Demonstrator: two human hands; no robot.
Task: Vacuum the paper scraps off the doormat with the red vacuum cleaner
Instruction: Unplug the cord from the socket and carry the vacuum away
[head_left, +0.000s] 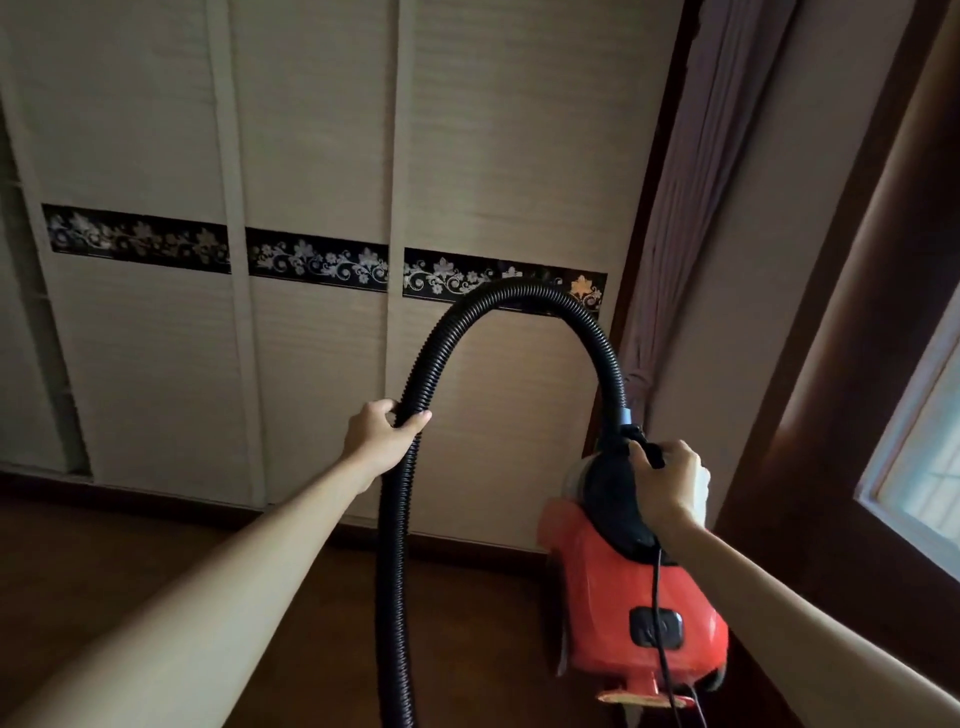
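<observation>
– Both hands busy?
– Yes. Left hand (382, 434) is out in front, fingers and thumb wrapped round the black ribbed hose (447, 332) partway along its left run. Right hand (670, 488) is clenched round the black handle (652, 452) at the top of the red vacuum cleaner (623, 587).
– Where is the vacuum?
– Low on the right, over the dark wooden floor (130, 530), close to the corner where the wardrobe doors (311, 130) meet the curtain (691, 208). Its body is tipped, black top toward the wall and flat red end toward the camera. Whether it rests on the floor or hangs from the hand, I cannot tell.
– And the hose?
– It leaves the vacuum's top just above the right hand and arcs over in front of the wardrobe's dark floral band (317, 265). From there it drops through the left hand and runs past the bottom edge of the view.
– Anything else on the machine?
– A black switch panel (655, 627) on the red shell, and a thin black cord (657, 582) trailing down across it.
– The surroundings?
– Pale sliding doors fill the wall ahead. The curtain hangs gathered, tied near the height of the hose joint. A window (930, 457) shows at the right edge.
</observation>
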